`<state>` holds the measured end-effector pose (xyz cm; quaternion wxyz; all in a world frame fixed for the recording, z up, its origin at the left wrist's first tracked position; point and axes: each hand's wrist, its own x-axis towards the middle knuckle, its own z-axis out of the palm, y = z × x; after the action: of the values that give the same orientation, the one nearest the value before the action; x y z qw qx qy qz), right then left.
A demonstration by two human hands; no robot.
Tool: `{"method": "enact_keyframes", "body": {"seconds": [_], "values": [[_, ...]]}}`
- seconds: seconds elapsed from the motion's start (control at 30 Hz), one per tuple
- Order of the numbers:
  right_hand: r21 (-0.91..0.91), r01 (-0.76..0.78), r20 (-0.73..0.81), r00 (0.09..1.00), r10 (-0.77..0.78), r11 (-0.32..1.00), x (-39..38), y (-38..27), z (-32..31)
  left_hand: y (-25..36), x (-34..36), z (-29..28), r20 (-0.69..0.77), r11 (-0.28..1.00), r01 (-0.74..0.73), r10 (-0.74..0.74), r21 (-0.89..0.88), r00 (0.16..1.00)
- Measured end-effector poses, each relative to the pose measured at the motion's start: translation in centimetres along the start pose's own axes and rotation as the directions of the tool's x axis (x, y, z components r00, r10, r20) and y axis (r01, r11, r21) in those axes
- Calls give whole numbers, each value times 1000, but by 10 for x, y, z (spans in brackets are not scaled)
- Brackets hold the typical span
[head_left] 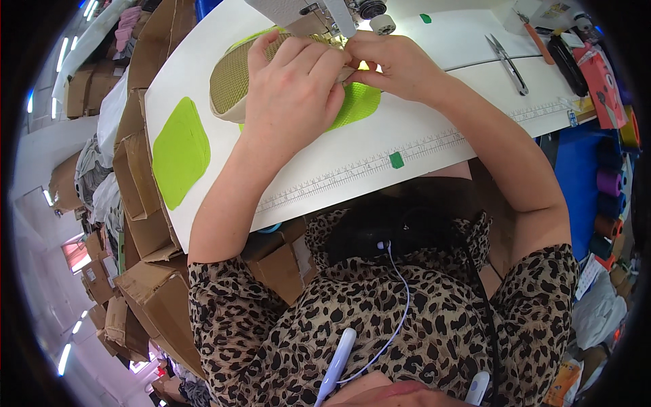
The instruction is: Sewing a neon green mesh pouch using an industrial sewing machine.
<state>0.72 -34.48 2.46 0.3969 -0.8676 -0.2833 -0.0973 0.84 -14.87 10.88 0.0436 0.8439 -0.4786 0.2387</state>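
Observation:
At the sewing machine [319, 17], my left hand [291, 85] bends over a beige mesh fabric piece [230, 78] with a pale edge, its thumb and index finger closing on that edge. My right hand [397, 64] pinches the same edge just in front of the machine's lit needle area. Part of the pinched fabric is hidden behind my fingers. Under the beige piece lies lime-green mesh fabric [359, 105], showing below my hands. A separate lime-green fabric piece [181, 152] rests flat on the white table to the left.
A printed ruler strip [366, 166] runs along the near edge of the white table [291, 183]. Thread snips [507, 64], an orange-handled tool [538, 42] and a black tool [568, 64] lie at the right. Cardboard boxes [152, 298] stand against the left side; thread spools [609, 182] line the right.

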Motion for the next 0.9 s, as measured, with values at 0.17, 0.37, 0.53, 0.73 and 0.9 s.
{"method": "enact_keyframes", "body": {"seconds": [0.17, 0.37, 0.53, 0.73, 0.9], "values": [[81, -128, 74, 990, 122, 988, 2, -8, -7, -7, -3, 2, 18, 998, -9, 10, -58, 1000], [-78, -252, 10, 967, 254, 965, 0, -14, 5, -15, -8, 6, 23, 996, 80, -79, -35, 997], [-292, -18, -294, 953, -72, 956, 3, 4, 28, -13, -12, 18, -56, 995, 102, -101, 14, 993], [-271, -59, -278, 960, -20, 961, 3, 9, 30, -13, -17, 30, -78, 985, 170, -168, 20, 983], [-263, -85, -252, 968, 17, 961, 5, 8, 29, -9, -17, 39, -166, 978, 209, -207, -5, 964]]}}
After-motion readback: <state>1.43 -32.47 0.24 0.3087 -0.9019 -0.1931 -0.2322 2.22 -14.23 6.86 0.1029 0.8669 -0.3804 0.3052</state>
